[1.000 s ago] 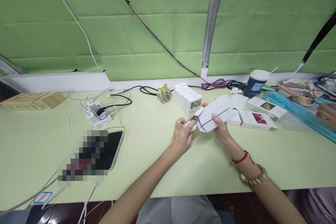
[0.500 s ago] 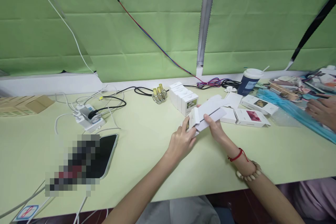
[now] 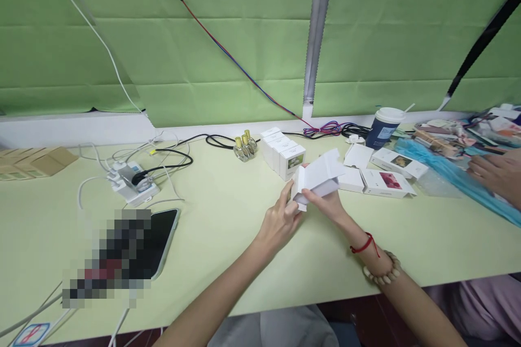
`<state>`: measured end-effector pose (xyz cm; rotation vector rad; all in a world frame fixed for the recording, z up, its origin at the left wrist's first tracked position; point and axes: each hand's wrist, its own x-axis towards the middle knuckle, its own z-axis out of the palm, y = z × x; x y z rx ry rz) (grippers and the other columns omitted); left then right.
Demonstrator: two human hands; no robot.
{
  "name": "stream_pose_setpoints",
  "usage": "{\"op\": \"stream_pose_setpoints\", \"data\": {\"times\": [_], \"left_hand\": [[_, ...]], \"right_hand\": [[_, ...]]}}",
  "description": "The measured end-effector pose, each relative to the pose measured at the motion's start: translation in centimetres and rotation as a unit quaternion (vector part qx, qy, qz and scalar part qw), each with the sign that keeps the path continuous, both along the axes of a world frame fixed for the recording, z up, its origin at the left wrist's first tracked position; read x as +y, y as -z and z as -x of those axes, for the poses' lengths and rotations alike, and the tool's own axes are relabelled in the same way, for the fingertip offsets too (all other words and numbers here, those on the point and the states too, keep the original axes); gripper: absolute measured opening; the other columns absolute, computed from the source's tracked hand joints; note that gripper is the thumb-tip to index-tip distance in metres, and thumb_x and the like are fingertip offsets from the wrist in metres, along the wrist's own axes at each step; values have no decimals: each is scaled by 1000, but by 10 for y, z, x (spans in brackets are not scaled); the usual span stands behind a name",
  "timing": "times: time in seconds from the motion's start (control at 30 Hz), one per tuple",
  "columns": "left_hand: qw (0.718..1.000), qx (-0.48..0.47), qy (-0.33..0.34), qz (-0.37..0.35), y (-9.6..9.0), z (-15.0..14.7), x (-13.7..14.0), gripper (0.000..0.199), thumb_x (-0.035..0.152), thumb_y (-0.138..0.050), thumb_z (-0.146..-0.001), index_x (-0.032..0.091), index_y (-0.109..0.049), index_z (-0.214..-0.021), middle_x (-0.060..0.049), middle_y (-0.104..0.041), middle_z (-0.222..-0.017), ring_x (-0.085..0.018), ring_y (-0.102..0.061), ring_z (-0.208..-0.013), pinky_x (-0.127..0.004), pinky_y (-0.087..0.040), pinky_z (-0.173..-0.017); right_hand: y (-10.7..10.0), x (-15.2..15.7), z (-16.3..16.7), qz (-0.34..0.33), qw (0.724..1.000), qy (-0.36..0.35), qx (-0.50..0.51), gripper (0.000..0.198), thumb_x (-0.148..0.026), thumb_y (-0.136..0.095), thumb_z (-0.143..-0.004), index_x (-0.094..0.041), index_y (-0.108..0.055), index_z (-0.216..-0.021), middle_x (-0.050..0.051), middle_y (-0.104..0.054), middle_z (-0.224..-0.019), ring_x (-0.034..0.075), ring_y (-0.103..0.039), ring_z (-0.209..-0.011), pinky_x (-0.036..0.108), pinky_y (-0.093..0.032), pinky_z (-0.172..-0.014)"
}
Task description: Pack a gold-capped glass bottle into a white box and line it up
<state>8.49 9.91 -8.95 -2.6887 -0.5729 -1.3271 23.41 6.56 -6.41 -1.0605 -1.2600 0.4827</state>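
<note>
Since a second ago the flat white carton stood squarer. Left hand pinched its end flap at 9 o'clock; right hand gripped underneath, above the table.

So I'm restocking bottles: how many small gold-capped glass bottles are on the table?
3, clustered together: gold-capped bottles stand near the table's far edge, left of the row of white boxes. More may be hidden behind them.
</note>
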Motion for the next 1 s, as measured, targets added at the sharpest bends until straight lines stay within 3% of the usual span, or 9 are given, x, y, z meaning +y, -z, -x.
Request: {"op": "stream_pose_setpoints", "data": {"times": [0.13,0.3,0.4,0.43,0.5,0.6,0.73,0.87,1.0], "left_hand": [[1000,-3,19,2,3,-1,-1,20,13,-41,-88,16,-25,-99,-22,-42,-130,-15,-59,-74,-21,-35,-42],[998,-53,24,27,12,1,7,21,17,-42,-91,16,-27,-105,-11,-51,-96,-10,-52,-59,-21,-38,-47],[972,-154,43,169,9,4,12,49,24,-47,-91,15,-15,-128,-18,-48,-117,-18,-58,-96,-32,-50,-79],[949,-187,67,245,5,5,12,56,26,-46,-92,17,-10,-134,-19,-46,-123,-19,-54,-107,-36,-47,-88],[882,-242,120,385,-2,6,12,58,31,-44,-94,21,-7,-138,-15,-49,-122,-17,-55,-106,-35,-47,-88],[813,-280,159,484,-8,6,11,58,40,-45,-93,23,-14,-140,-12,-49,-122,-17,-55,-102,-32,-49,-85],[827,-236,165,483,-6,4,12,42,39,-45,-94,21,-36,-131,-8,-43,-129,-15,-49,-111,-27,-43,-94],[816,-240,159,501,-4,3,11,35,42,-39,-96,18,-38,-123,-8,-48,-117,-13,-53,-97,-24,-47,-80],[820,-229,157,501,0,2,11,34,45,-36,-97,18,-40,-118,-8,-51,-112,-14,-54,-96,-27,-46,-81]], "right_hand": [[9,1,2,23,1000,-10,12,68,-38,-72,-70,-16,-27,-117,14,-51,-115,19,-56,-100,35,-47,-89],[20,7,-4,3,993,29,-118,72,-42,-74,-68,-19,-34,-123,11,-46,-119,21,-47,-112,39,-41,-96],[18,7,-4,-51,984,31,-165,88,-44,-74,-68,-23,-25,-138,12,-34,-132,22,-39,-124,39,-40,-100],[18,7,-3,-53,987,13,-153,95,-43,-74,-68,-27,-17,-143,11,-28,-138,22,-38,-126,38,-41,-100],[18,6,0,-25,993,-17,-118,101,-40,-73,-70,-35,-4,-144,9,-17,-145,20,-42,-125,34,-47,-95],[20,3,4,36,993,-49,-97,82,-39,-66,-79,-43,-10,-141,5,-17,-145,15,-53,-109,23,-55,-72],[20,1,8,40,986,-17,-161,53,-37,-61,-84,-34,-38,-131,4,-29,-137,16,-48,-114,20,-54,-70],[16,2,10,50,990,-8,-130,45,-37,-64,-81,-25,-47,-121,8,-30,-133,13,-54,-101,19,-54,-63],[14,3,11,45,993,3,-111,32,-37,-67,-77,-17,-54,-99,10,-31,-129,14,-55,-99,20,-54,-57]]}}
